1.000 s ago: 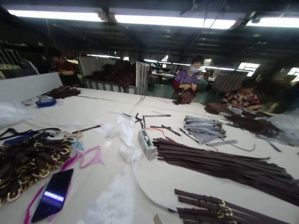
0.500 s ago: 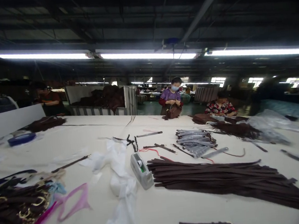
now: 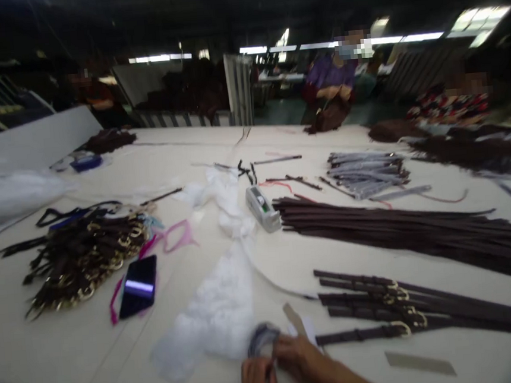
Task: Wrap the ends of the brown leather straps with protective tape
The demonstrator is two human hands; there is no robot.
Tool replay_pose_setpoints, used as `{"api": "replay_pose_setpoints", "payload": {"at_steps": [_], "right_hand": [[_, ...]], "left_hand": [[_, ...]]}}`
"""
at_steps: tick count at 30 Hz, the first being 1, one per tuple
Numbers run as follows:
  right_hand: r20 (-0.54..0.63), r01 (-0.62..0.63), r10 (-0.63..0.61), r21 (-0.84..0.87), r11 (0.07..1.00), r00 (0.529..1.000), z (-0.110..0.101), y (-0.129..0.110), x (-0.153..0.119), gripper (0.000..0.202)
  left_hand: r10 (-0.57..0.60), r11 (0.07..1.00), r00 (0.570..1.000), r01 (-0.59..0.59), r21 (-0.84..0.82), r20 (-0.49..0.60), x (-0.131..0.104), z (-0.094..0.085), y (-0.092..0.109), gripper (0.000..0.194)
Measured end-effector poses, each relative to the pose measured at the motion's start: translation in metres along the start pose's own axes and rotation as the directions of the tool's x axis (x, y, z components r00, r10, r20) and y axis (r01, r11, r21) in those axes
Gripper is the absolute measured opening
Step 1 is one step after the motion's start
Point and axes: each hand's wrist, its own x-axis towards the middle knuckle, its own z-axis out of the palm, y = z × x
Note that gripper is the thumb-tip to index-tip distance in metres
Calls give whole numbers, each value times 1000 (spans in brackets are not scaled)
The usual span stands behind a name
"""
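At the bottom edge my left hand (image 3: 258, 382) has its fingers curled. My right hand (image 3: 301, 357) reaches in beside it, fingers pinched together and almost touching the left. A dark greyish coil (image 3: 262, 334) rises in a ring just above both hands; blur hides what it is made of. Its lower edge disappears among the fingers. Right of the hands lie several dark brown belts (image 3: 363, 301) with gold buckles. A flat beige strip (image 3: 295, 319) and white paper lie just beyond my right hand.
Brown straps with gold rings (image 3: 86, 254) are heaped left, near a phone (image 3: 139, 288). White padding (image 3: 212, 308) runs up to a tape dispenser (image 3: 262, 209). Long brown straps (image 3: 397, 227) and plastic-wrapped strips (image 3: 368, 173) lie right. Co-workers, one in a purple top (image 3: 330, 74), are across the table.
The view has tipped downward, bringing the near table, the phone and more buckled belts into sight. Both my hands and the coil, out of view before, now show at the bottom.
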Motion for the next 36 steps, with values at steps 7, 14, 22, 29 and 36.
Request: {"api": "replay_pose_setpoints", "payload": {"at_steps": [7, 14, 22, 29, 36], "right_hand": [[128, -239, 207, 343, 908, 970, 46, 36, -43, 20], [76, -645, 708, 490, 587, 702, 50, 6, -60, 33], [315, -726, 841, 675, 126, 439, 63, -2, -42, 29], [366, -713, 854, 701, 9, 370, 62, -11, -36, 22], [260, -695, 897, 716, 69, 358, 70, -19, -33, 23]], "left_hand": [[-44, 997, 996, 39, 66, 81, -27, 23, -34, 12], [57, 997, 998, -59, 41, 42, -25, 23, -34, 12], [66, 996, 997, -68, 58, 43, -25, 24, -34, 12], [56, 997, 995, -61, 54, 81, -20, 20, -34, 8], [60, 996, 996, -65, 61, 73, -21, 23, -33, 9]]}}
